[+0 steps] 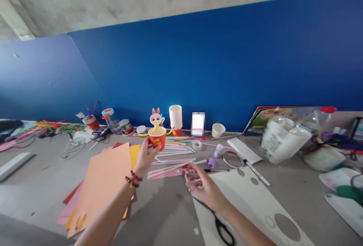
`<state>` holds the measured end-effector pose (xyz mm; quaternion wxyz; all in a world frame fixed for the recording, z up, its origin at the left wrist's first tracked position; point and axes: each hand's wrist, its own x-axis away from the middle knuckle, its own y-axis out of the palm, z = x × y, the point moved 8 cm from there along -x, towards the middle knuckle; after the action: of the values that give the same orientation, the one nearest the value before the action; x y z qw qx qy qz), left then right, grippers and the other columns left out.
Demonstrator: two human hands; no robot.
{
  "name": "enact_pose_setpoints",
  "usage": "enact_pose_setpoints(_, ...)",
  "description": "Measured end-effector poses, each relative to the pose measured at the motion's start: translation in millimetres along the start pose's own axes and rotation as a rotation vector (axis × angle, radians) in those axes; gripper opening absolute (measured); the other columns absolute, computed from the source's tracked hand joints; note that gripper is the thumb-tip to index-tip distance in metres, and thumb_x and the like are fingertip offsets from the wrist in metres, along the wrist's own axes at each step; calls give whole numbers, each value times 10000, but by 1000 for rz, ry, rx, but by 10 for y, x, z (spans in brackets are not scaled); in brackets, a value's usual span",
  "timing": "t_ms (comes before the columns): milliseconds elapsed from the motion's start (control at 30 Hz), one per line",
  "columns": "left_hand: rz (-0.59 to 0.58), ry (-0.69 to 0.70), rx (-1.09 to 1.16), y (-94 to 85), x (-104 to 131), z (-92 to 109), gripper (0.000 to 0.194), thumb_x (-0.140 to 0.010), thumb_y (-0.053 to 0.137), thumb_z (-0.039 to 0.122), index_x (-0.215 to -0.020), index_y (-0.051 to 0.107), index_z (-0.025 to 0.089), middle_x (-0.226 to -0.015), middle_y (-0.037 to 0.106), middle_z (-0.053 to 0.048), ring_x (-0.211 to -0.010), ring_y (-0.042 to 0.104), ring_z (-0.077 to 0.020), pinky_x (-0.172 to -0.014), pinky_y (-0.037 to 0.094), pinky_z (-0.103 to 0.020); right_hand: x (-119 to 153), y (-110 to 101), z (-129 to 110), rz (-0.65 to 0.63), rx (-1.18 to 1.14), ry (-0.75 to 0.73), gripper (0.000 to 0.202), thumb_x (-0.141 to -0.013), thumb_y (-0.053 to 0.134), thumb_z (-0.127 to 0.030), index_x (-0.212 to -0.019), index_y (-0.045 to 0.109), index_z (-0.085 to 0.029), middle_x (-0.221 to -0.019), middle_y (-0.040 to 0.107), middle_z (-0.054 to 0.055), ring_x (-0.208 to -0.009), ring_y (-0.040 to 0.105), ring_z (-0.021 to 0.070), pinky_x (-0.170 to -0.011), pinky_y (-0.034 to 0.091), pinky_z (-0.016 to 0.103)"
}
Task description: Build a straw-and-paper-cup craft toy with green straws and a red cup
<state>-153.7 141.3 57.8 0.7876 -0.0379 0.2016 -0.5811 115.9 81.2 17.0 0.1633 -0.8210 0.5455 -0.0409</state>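
My left hand (147, 155) is closed around a red paper cup (157, 138) and holds it upright above the table. A pink-eared paper rabbit head (155, 119) rises from the cup, with yellow arms (143, 135) stretched to both sides. Lower and to the right, my right hand (204, 185) hovers over the table with its fingers curled and apart. By its fingertips is a short white stick (187, 181); I cannot tell whether they touch it. Under my right wrist lie black-handled scissors (224, 233), their blades partly hidden, on a white sheet (241, 204) with round cutouts.
Coloured paper sheets (104, 181) are stacked at left. Paper straws (176, 150), a tape roll (197, 145), a glue stick (217, 150) and a marker (259, 174) lie mid-table. White cups (175, 115), a phone (197, 124) and a bowl-like cup (218, 129) stand along the blue partition (181, 61).
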Motion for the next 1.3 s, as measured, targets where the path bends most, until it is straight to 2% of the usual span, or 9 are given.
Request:
enact_pose_setpoints(100,-9,-72,-17,39,39,-287,525,-775,665,505,-1145,556,150,-1106,687,-131,-998,680,-275,-823,560,-376,34,0,43,-10,-3,38,577,-840,631,-369,-1386,468,-273,-1342,584,99,-978,685,202,-785,620,330)
enact_pose_setpoints(200,-25,-128,-50,46,92,-509,529,-768,649,529,-1140,554,164,-1060,705,-109,-948,690,-263,-793,556,-371,36,-27,44,-4,0,60,566,-833,635,-373,-1368,489,-257,-1292,622,101,-951,699,205,-786,624,336)
enact_pose_setpoints(367,-48,-188,-159,-24,159,-708,435,-733,669,541,-992,613,196,-915,718,-77,-886,684,-279,-780,525,-382,26,-7,58,-22,17,66,522,-838,615,-348,-1339,507,-251,-1318,612,98,-935,703,193,-789,620,334)
enact_pose_setpoints(467,-67,-210,-196,-28,188,-768,437,-741,650,546,-1004,617,198,-855,711,-56,-851,685,-271,-762,518,-373,29,26,67,-43,31,62,512,-824,621,-323,-1322,521,-261,-1321,610,87,-915,704,183,-773,620,322)
enact_pose_setpoints(667,-73,-222,-225,-74,197,-770,439,-761,625,572,-1001,625,205,-849,712,-54,-799,681,-262,-744,515,-373,40,-42,47,-63,61,81,454,-839,606,-302,-1290,558,-283,-1291,632,62,-921,707,182,-760,605,298)
enact_pose_setpoints(800,-57,-224,-206,-133,212,-754,490,-723,679,563,-1045,626,198,-864,717,-59,-804,685,-264,-735,529,-369,88,-187,47,-26,88,52,391,-860,589,-296,-1251,600,-301,-1283,640,50,-935,692,185,-791,588,308)
enact_pose_setpoints(967,-39,-209,-135,-146,209,-765,594,-664,733,565,-1099,609,181,-868,718,-63,-806,692,-254,-734,555,-371,223,-398,182,39,158,73,291,-876,605,-378,-1143,657,-273,-1200,674,73,-960,679,225,-794,579,340)
enact_pose_setpoints(1133,14,-162,-77,-386,156,-710,652,-652,744,531,-1169,559,181,-1078,690,-107,-976,673,-280,-836,552,-402,323,-522,268,49,161,71,279,-915,570,-428,-1129,655,-272,-1206,662,75,-983,668,229,-794,573,335)
enact_pose_setpoints(1300,33,-80,-50,-591,0,-572,727,-693,731,470,-1300,451,183,-1214,622,-131,-1056,646,-269,-874,550,-398,298,-558,219,73,132,73,295,-898,577,-456,-1097,667,-258,-1157,683,81,-953,676,231,-781,580,327)
